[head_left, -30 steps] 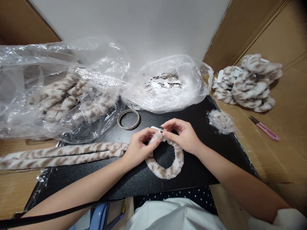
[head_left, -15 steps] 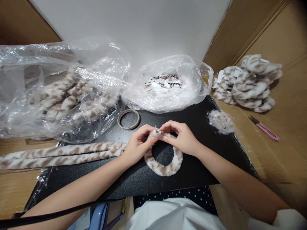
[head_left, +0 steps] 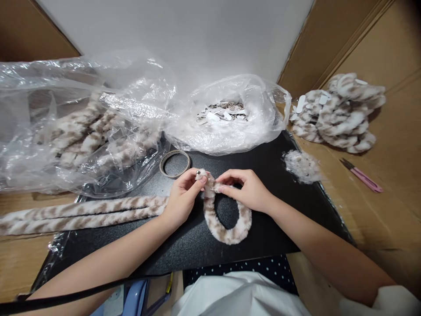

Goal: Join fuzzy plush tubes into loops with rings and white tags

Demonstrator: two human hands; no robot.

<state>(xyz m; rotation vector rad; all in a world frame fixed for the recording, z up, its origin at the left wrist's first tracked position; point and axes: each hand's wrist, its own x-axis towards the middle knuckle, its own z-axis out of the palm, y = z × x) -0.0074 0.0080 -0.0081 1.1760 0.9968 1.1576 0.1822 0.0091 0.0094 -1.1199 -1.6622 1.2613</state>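
A white and brown plush strip (head_left: 226,236), bent into a loop, hangs between my two hands over the black tabletop. My left hand (head_left: 184,193) pinches one end, where a small shiny metal piece (head_left: 198,174) shows at the tip. The other end is pinched between the thumb and fingers of my right hand (head_left: 245,188). Both ends lie close together at the top of the loop; whether they touch I cannot tell. Beside my left hand, a long folded plush strip (head_left: 98,215) stretches to the left edge.
Behind my hands lie a tape roll (head_left: 175,164) and a clear bag (head_left: 230,136) with metal rings and white tags. Plush strips fill a larger bag (head_left: 138,92) at left. On the right are a plush pile (head_left: 345,114), a lint clump (head_left: 301,166) and pink-handled snips (head_left: 363,177).
My left hand has shifted slightly left with its strip end, drawing it away from my right hand. The loop has become narrower, and the metal tip now points left.
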